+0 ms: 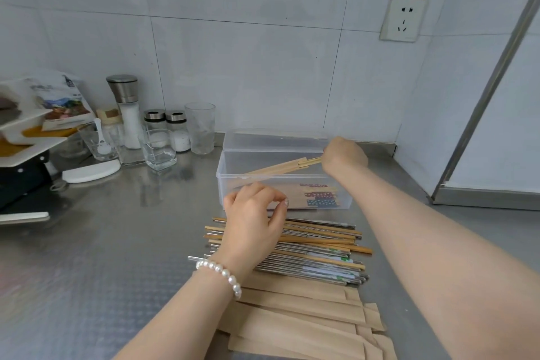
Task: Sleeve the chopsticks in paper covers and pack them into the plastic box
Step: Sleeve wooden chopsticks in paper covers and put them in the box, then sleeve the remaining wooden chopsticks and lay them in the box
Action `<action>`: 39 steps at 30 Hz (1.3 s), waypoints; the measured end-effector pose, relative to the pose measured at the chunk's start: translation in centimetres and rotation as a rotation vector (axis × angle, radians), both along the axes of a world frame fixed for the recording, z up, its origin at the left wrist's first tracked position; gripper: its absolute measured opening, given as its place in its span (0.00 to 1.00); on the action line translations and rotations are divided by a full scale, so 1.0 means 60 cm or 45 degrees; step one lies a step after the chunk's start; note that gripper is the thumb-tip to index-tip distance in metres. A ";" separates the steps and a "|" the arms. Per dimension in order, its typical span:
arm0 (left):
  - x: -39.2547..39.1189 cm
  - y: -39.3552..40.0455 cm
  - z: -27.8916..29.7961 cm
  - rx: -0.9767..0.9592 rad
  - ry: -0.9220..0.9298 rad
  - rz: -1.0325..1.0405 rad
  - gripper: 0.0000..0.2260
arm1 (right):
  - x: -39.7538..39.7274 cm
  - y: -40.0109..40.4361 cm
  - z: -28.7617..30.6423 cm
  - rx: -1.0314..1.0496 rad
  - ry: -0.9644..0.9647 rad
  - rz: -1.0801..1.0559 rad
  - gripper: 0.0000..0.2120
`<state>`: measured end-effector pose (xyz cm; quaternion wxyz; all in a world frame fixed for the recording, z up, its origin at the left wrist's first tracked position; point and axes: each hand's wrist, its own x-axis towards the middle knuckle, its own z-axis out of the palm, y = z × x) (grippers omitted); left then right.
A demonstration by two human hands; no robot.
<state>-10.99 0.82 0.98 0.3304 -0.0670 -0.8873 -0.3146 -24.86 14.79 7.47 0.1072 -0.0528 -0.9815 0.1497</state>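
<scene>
Our right hand (343,156) pinched the end of a sleeved chopstick pair (280,167), angled down into the clear plastic box (230,184); placement looked mid-way, not released. Our left hand (252,222) hovered over the loose chopsticks (318,251), fingers loosely curled, thumb and forefinger close together; we couldn't tell whether that grip had anything in it.

In the box: a few sleeved pairs with patterned covers (320,197) lay flat against the near wall, plus the one going in. Box mostly unfilled.

On the counter (102,257), just in front of the box: a mixed pile of wooden and metal chopsticks, still bare. Nearer us, a stack of empty brown paper covers (298,321), partly under the pile.

Our estimate: early stage. A handful packed, most of the pile left to sleeve.
</scene>
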 end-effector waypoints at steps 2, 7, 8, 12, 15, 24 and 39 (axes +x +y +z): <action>0.000 0.000 -0.001 0.008 0.002 -0.006 0.05 | 0.004 0.003 0.014 -0.040 -0.014 0.041 0.07; 0.001 0.002 -0.004 -0.021 -0.035 -0.038 0.03 | 0.032 0.035 0.048 -0.103 0.219 0.202 0.12; 0.002 0.001 -0.005 -0.044 -0.057 -0.057 0.03 | 0.045 0.042 0.046 -0.128 0.291 0.253 0.13; 0.004 0.006 -0.009 -0.164 -0.161 -0.203 0.05 | 0.122 0.071 0.019 -0.243 0.343 0.515 0.12; 0.008 0.012 -0.013 -0.283 -0.278 -0.315 0.09 | 0.160 0.101 -0.006 -0.291 0.049 0.685 0.07; 0.013 0.021 -0.011 -0.388 -0.455 -0.455 0.17 | 0.186 0.152 -0.052 -0.430 -0.331 0.809 0.11; 0.016 0.026 -0.005 -0.263 -0.427 -0.490 0.18 | 0.245 0.114 -0.045 0.092 -0.841 1.041 0.14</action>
